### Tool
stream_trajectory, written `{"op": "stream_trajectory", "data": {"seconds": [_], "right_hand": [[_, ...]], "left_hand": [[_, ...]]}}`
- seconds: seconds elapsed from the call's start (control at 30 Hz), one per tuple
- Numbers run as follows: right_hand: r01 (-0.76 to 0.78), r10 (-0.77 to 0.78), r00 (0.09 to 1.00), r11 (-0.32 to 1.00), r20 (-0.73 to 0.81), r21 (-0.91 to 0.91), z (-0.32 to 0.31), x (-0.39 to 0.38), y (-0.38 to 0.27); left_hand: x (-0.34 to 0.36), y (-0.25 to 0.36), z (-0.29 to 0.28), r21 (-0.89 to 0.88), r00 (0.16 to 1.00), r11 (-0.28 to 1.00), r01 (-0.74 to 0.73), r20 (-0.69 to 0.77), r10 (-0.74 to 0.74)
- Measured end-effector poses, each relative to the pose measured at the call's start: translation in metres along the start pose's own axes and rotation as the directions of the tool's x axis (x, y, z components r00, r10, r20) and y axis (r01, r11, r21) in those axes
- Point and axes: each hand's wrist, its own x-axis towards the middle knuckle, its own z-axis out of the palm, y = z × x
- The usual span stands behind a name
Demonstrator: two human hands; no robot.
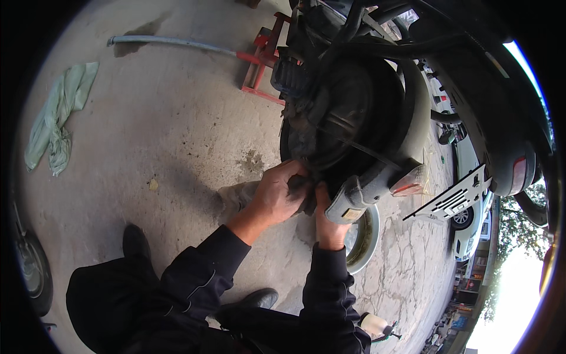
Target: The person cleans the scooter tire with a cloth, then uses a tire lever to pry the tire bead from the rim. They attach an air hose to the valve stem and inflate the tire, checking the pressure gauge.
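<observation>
A scooter's dark rear wheel stands in front of me, partly covered by a grey rear mudguard. At the lower edge of the wheel my left hand is closed, fingers curled against a small dark part that I cannot make out. Close beside it on the right, my right hand has its thumb pressed up to the same dark spot. The mudguard's lower flap hides most of that hand's fingers. Between the hands, shadow and the wheel hide the exact contact.
A red metal stand with a long pipe handle is beyond the wheel. A pale basin sits beneath the mudguard. Light green cloth lies at far left. A spray bottle is near my right arm; a white car stands right.
</observation>
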Motion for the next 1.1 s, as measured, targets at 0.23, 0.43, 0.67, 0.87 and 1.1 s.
{"op": "stream_trajectory", "data": {"seconds": [0.23, 0.43, 0.67, 0.87, 1.1], "right_hand": [[-0.181, 0.178, 0.983, 0.981, 0.047, 0.073, 0.002, -0.005, 0.006], [-0.204, 0.196, 0.978, 0.971, 0.068, 0.127, -0.006, 0.004, -0.003], [-0.113, 0.109, 0.993, 0.989, 0.045, 0.095, -0.001, 0.006, 0.0], [-0.026, 0.033, 0.998, 0.993, -0.057, 0.117, 0.0, 0.008, -0.009], [-0.051, 0.052, 0.999, 0.991, -0.006, 0.122, -0.001, 0.004, 0.0]], "left_hand": [[-0.014, -0.011, 0.006, 0.065, 0.998, 0.997, -0.032, -0.056, 0.036], [-0.012, -0.013, 0.0, 0.124, 0.99, 0.982, -0.14, 0.0, 0.141], [0.008, -0.007, -0.01, 0.6, 0.803, 0.571, -0.56, 0.222, 0.553], [-0.005, 0.001, 0.001, 0.571, 0.9, 0.712, -0.409, 0.124, 0.417], [0.0, -0.003, -0.001, 0.139, 1.0, 0.99, -0.006, 0.008, 0.005]]}}
